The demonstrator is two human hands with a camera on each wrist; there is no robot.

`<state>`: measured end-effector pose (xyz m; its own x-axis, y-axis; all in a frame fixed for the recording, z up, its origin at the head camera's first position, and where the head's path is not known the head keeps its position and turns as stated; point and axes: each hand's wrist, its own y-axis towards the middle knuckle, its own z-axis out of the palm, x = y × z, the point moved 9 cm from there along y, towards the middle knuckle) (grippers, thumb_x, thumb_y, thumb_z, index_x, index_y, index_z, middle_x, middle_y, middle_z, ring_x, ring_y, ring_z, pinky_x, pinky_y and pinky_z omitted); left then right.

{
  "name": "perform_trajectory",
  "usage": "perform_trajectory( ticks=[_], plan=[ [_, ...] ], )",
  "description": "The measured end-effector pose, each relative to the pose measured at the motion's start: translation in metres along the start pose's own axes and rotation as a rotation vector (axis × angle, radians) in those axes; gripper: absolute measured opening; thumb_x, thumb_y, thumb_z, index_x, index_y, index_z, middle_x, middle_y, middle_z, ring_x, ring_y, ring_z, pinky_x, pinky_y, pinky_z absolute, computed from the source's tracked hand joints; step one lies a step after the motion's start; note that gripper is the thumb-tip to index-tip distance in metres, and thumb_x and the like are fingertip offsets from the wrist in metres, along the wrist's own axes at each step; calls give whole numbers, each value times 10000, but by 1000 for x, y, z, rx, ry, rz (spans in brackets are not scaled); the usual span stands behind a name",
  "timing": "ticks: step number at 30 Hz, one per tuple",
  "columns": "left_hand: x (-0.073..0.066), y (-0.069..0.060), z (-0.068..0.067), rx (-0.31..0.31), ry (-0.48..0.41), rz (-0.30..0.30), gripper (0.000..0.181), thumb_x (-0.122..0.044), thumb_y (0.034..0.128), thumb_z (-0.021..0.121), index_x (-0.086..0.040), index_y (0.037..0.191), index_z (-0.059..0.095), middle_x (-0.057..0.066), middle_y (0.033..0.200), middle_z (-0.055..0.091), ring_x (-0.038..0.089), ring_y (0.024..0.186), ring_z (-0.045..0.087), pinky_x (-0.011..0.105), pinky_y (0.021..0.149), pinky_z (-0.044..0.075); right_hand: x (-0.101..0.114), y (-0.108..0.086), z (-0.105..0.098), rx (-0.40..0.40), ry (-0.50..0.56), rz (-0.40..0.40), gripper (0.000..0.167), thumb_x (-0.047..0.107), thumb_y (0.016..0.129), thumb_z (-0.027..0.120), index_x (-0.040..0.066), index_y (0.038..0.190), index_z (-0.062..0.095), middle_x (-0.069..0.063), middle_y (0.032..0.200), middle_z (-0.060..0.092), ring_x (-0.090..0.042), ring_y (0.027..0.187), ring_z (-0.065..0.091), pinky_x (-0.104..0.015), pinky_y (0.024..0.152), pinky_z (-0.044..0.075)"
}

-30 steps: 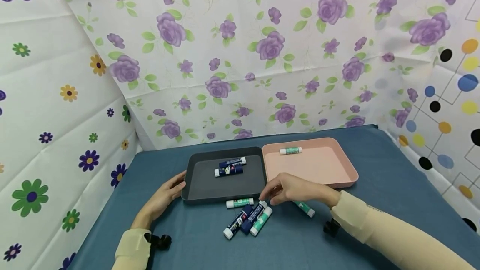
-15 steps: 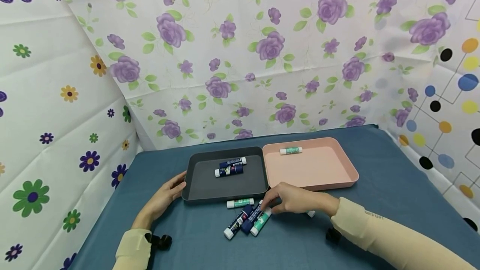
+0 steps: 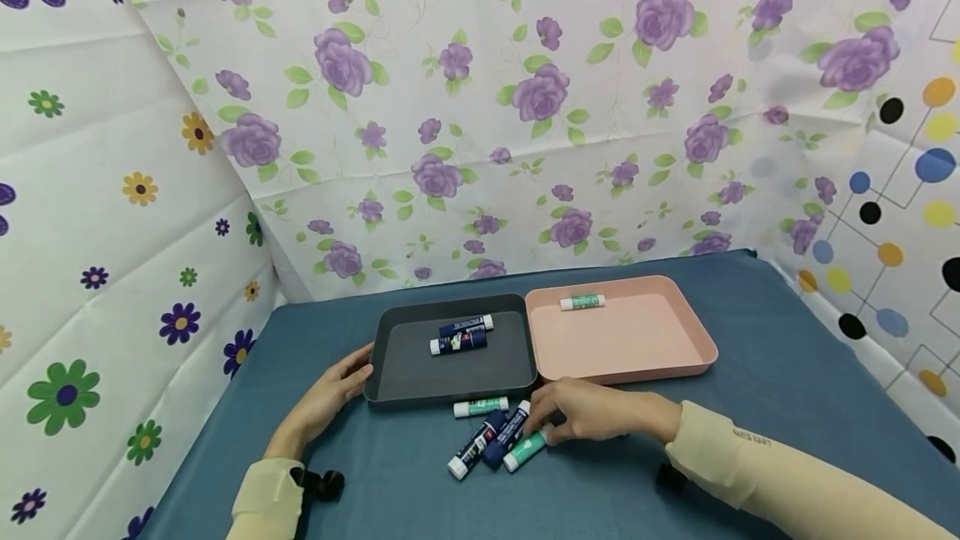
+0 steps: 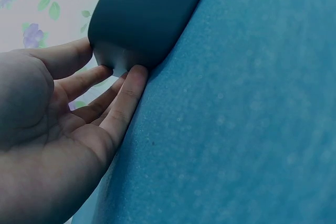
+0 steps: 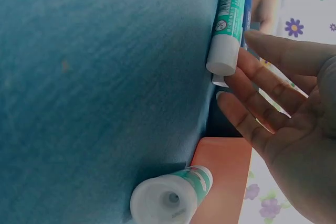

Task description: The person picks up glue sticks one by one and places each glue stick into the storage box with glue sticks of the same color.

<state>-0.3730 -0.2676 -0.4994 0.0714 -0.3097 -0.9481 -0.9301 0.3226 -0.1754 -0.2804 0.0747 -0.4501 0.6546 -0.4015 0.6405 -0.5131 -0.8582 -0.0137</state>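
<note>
My left hand (image 3: 322, 402) rests its fingertips on the left end of the dark grey tray (image 3: 405, 365); in the left wrist view the hand (image 4: 63, 124) has thumb and fingers at the tray's corner (image 4: 136, 24). My right hand (image 3: 588, 409) is at the upper end of a green glue stick (image 3: 526, 451). In the right wrist view the fairly straight fingers of that hand (image 5: 299, 114) are at the cap end of the green stick (image 5: 229, 27), with no grip visible. Two navy sticks (image 3: 474, 447) (image 3: 507, 436) lie just left of it.
Another green stick (image 3: 481, 407) lies by the grey tray's front edge. Two navy sticks (image 3: 467, 326) (image 3: 458, 342) are inside that tray. The adjoining pink tray (image 3: 637, 340) holds a green stick (image 3: 582, 302). One more green stick (image 5: 197, 182) lies near the pink tray.
My right hand has moved down toward the front, onto the green stick. That stick's upper end has swung slightly right. My left hand has stayed at the grey tray.
</note>
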Motion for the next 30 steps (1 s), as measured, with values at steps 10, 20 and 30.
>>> perform_trajectory(
  ticks=[10,20,30],
  plan=[
    [0,-1,0,-6,-11,4,639,-308,1137,469,-127,1681,188,181,1700,203,385,1558,214,599,1255,203,-5,0,8,28,-113,60,255,127,961,767,232,1192,793,141,1199,651,-26,1123,564,-347,1001,516],
    [0,0,0,-11,-10,0,639,-303,1136,474,-124,1680,192,183,1692,223,385,1551,233,598,1254,207,-4,-3,1,-4,4,23,251,74,953,763,195,1170,797,148,1121,672,-31,974,617,-245,875,558],
    [-1,-1,1,-2,-6,8,647,-313,1136,471,-116,1681,184,195,1696,209,395,1552,226,602,1251,212,-2,-7,-38,-122,133,-13,244,91,955,765,191,1175,799,82,1061,692,-63,857,605,-308,791,591]
  ],
)
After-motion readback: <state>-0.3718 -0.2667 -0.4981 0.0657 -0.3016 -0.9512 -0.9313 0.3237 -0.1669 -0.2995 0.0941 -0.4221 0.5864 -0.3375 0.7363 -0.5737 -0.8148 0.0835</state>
